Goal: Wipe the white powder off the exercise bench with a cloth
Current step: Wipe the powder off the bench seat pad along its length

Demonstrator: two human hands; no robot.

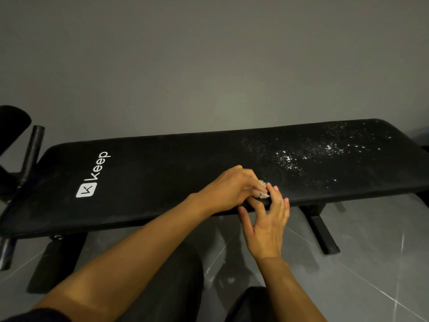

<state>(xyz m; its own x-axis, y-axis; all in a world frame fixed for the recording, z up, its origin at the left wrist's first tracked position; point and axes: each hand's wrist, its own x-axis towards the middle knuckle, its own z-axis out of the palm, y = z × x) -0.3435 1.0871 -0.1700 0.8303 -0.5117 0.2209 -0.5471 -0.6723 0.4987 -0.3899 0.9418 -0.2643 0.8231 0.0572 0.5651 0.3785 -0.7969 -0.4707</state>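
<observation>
Two hands meet at the near edge of the one exercise bench (162, 173), and between them sits one small pale cloth (263, 189), bunched up and mostly hidden. The left hand (228, 188) lies palm down on the black pad with its fingers closed over the cloth, pressing it to the surface; the right hand (267, 225) comes up from below the bench edge with fingers spread and loosely curled, its fingertips touching the cloth's right side, though whether it truly pinches the fabric I cannot tell. As for progress, the job looks barely begun, or at most partly done: the white powder (301, 154) lies in one broad scatter on the pad just to the right of the cloth and beyond it toward the wall, thickest in a band of bright flecks and thinning toward the bench's right end. The stretch of pad left of the cloth, out to the single white Keep logo (92, 176), appears free of powder, though the dim light could hide a fine film. What remains, by my reckoning, is nearly the whole dusted patch, which calls for strokes carrying the cloth rightward and away from the near edge. Beneath the bench, two black feet show on the grey tiled floor (371, 252).
</observation>
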